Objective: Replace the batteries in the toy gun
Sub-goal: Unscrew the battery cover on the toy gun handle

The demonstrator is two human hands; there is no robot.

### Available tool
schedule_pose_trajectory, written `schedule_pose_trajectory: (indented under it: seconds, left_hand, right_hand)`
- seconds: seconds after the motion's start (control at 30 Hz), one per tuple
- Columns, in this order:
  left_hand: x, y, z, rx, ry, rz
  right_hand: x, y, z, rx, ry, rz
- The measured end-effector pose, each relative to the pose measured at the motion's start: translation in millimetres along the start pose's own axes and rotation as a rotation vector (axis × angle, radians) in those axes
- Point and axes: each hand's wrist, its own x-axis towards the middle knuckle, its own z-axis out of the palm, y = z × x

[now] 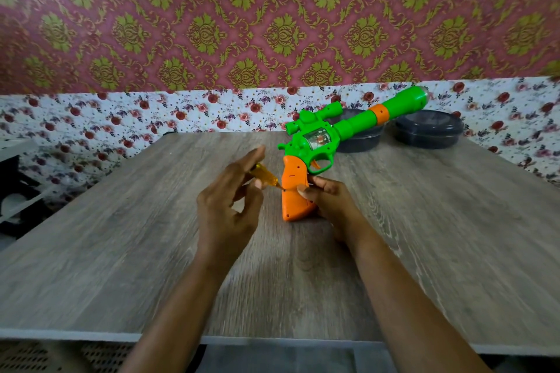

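My left hand (230, 206) pinches yellow screwdriver (263, 174), tip at toy gun (318, 142) grip; right hand (330, 200) grasps grip, butt on table (121, 251). Upper right: barrel crosses left dark bowl (360, 139); right dark bowl (428, 129) beside.

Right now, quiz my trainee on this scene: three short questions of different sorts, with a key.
1. True or false: the left hand holds the yellow-handled screwdriver, its tip at the toy gun's orange grip.
2. The right hand holds the gun by: A) the barrel, B) the orange grip, C) the scope.
3. How many dark round containers stand on the table behind the gun?
Key: 1 true; 2 B; 3 two.
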Motion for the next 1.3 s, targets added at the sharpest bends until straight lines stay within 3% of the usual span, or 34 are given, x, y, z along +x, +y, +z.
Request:
schedule_pose_trajectory:
  seconds: [0.17, 0.37, 0.5, 0.77, 1.03, 1.2, 1.3]
  left_hand:
    - [-1.7, -2.7, -0.3, 0.003, 0.007, 0.020]
    - [-1.4, 0.0, -0.1, -0.064, 0.100, -0.144]
    - [-2.1, 0.6, 1.4, 0.004, 0.063, -0.115]
    - [-2.6, 0.7, 0.1, -0.099, -0.029, -0.101]
    - [-2.8, -2.1, 0.2, -0.110, 0.056, -0.186]
    - [3.0, -11.7, -5.2, -0.308, 0.288, -0.452]
    - [10.2, -18.0, -8.8, -0.589, 0.458, -0.772]
  right_hand:
    - [-0.7, -0.9, -0.4, -0.001, 0.008, -0.006]
    - [-0.8, 1.5, -0.2, 0.005, -0.006, -0.030]
    - [0.6, 1.5, -1.0, 0.000, 0.001, -0.020]
    - [-0.5, 2.0, -2.3, 0.006, 0.000, -0.020]
    - [-7.0, 0.2, -0.8, 0.039, 0.003, -0.045]
    - [-10.2, -4.0, 2.4, 0.013, 0.048, -0.035]
    - [-17.0, -10.3, 7.4, -0.032, 0.042, -0.112]
